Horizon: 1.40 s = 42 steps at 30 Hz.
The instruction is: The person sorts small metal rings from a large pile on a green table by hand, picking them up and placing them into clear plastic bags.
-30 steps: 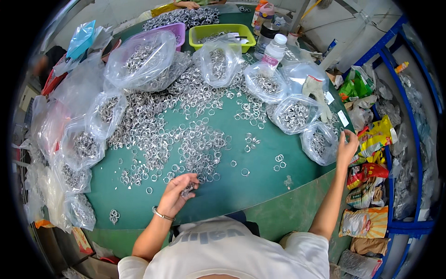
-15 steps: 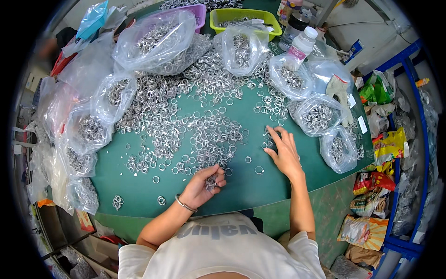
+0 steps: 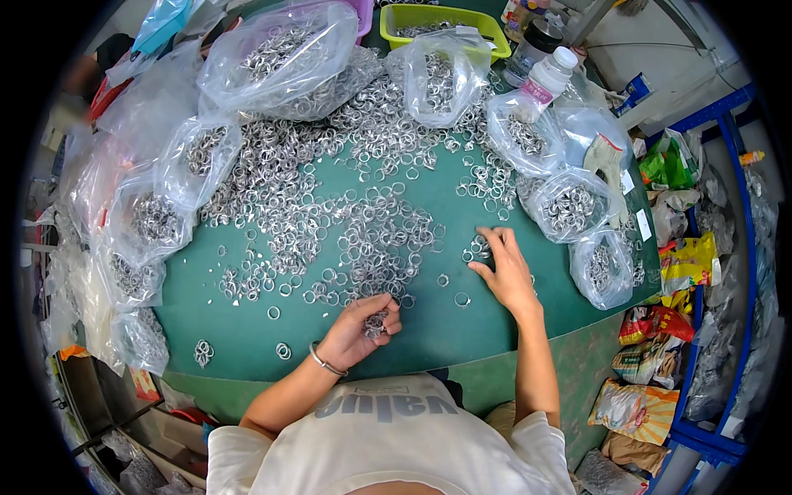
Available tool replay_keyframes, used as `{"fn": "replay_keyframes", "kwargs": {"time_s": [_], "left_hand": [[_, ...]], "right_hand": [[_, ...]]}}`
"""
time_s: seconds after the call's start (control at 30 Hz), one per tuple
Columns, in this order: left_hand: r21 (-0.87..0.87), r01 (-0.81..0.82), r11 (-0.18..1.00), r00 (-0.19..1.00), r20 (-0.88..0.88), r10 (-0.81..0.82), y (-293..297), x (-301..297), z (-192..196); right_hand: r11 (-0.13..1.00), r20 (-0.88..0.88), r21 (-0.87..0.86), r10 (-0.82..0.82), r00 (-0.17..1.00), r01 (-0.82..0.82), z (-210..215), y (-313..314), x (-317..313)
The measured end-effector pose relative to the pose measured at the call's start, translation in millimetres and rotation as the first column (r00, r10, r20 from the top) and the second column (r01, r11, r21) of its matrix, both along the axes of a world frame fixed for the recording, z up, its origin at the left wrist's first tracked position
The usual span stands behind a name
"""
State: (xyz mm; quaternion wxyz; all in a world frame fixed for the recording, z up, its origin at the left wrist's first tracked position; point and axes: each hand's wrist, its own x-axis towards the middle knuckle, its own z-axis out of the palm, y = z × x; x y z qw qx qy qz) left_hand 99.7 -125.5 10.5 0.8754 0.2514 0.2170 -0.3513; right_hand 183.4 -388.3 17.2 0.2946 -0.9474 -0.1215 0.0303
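A wide heap of small metal rings (image 3: 330, 206) covers a green table (image 3: 429, 330). My left hand (image 3: 363, 326), with a bracelet on its wrist, is curled near the front edge and holds a small bunch of the rings in its fingers. My right hand (image 3: 505, 268) lies flat on the table to the right, its fingertips on a few loose rings (image 3: 478, 247). Single rings (image 3: 283, 351) lie scattered along the front.
Clear plastic bags of rings (image 3: 272, 54) ring the table on the left, back and right. A yellow-green tray (image 3: 437, 16) and a white bottle (image 3: 544, 74) stand at the back. Snack packets (image 3: 652, 330) and a blue metal rack (image 3: 726, 247) fill the right side.
My right hand came back from the far right bags to the middle of the table and now rests on loose rings. The left hand stays curled on its bunch of rings.
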Motion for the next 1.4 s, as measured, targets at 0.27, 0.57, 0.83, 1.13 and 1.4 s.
{"fn": "replay_keyframes", "kwargs": {"time_s": [0.27,0.57,0.83,1.13,1.4], "left_hand": [[0.013,0.002,1.0,1.0,-0.008,-0.002,4.1,-5.8,0.8],[0.016,0.012,1.0,1.0,0.007,-0.012,4.5,-10.8,1.0],[-0.005,-0.013,1.0,1.0,0.002,0.013,8.1,-14.0,0.2],[0.008,-0.03,1.0,0.999,0.023,0.03,9.0,-15.9,0.2],[0.007,-0.022,1.0,1.0,0.013,0.022,11.4,-18.1,2.1]], "right_hand": [[0.999,0.05,-0.039,0.0,0.999,0.002,-3.2,9.0,-5.5],[0.96,0.295,-0.279,0.103,0.95,-0.017,-40.7,6.9,2.7],[0.605,-0.433,0.632,-0.242,0.868,0.484,-35.1,-11.0,16.6],[0.965,0.221,-0.243,-0.045,0.974,0.1,-37.4,38.8,5.6],[-0.032,-0.537,0.839,0.12,0.835,0.544,-10.3,-11.5,-4.7]]}}
